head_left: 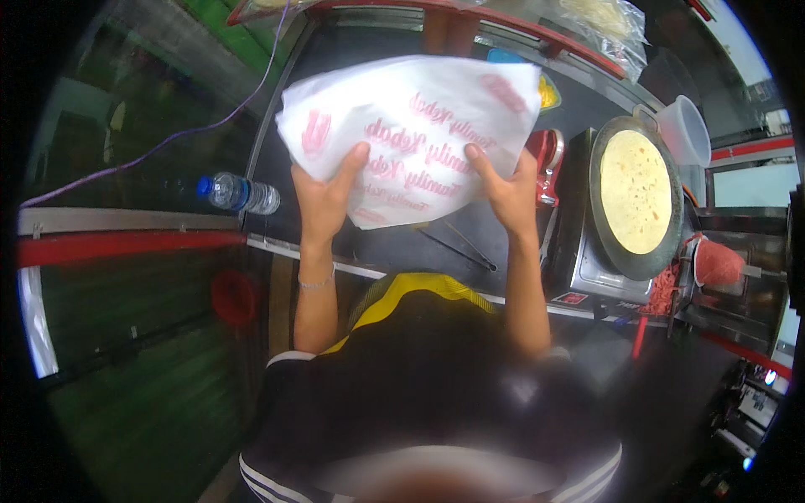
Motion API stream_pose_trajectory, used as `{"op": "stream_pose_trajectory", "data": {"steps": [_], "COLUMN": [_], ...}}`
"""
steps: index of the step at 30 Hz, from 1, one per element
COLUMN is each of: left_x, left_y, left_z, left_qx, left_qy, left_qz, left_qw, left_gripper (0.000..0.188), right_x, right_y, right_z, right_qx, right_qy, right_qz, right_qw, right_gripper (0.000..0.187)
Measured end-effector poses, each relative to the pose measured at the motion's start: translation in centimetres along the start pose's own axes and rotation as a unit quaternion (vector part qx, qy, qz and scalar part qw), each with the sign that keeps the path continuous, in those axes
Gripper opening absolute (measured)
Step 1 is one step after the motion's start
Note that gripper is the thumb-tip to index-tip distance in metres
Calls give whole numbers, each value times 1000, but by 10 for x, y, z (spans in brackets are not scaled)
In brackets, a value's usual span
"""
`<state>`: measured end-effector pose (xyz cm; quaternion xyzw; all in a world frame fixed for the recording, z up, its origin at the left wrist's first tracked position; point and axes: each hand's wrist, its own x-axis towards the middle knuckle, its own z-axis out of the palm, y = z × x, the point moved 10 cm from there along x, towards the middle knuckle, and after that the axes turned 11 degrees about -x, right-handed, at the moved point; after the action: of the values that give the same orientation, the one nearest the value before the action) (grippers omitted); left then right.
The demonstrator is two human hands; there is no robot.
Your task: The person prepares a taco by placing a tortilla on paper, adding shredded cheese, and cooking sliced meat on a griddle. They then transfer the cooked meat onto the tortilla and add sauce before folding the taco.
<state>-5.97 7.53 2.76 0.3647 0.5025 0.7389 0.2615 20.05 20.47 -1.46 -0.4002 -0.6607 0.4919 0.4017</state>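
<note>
Dark shirt (419, 360) right up against the lens, yellow band across its edge, blocking most of the lower middle. Just past it, both arms reach out over the counter (369, 249) with the white paper (419, 126), pink-red print on it, held up between them. Left hand (325, 197) has its thumb flat on the near face, and the right hand (510, 189) does the same on the other side; the other fingers are mostly tucked out of sight behind, so can't really tell how spread they are. Paper's the big thing in the way, hiding a good part of the worktop. Some black tongs (486, 261) lie below it, and some red gadget (549, 168) (no idea what exactly) sits just beside the right hand. Pretty tight on that side, since a silvery stove (616, 291) comes next; more room on the left, where dark worktop shows between paper and bottle. Metal strip marks the near edge, red rail (524, 33) the far one. As for containers: blue-capped clear bottle (243, 194) lying at left, dark pan (646, 267) on the stove with a round flatbread (637, 193), translucent tub (686, 130) behind that, something yellow (547, 92) in a blue-edged container (507, 56) half behind the paper, and a clear plastic bag (608, 29) of pale stuff furthest off.
</note>
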Motion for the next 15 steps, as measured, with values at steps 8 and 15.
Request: {"op": "stream_pose_trajectory", "data": {"steps": [8, 15], "left_x": [28, 28], "left_y": [-64, -136], "left_z": [12, 34], "left_qx": [-12, -47], "left_qy": [-61, -152], "left_qz": [-132, -235], "left_qw": [989, 959], "left_gripper": [44, 64], "right_x": [11, 28], "right_y": [42, 51], "right_z": [-15, -40], "right_qx": [-41, -71], "right_qy": [-19, -2], "right_qz": [75, 91], "right_qw": [996, 993], "right_gripper": [30, 30]}}
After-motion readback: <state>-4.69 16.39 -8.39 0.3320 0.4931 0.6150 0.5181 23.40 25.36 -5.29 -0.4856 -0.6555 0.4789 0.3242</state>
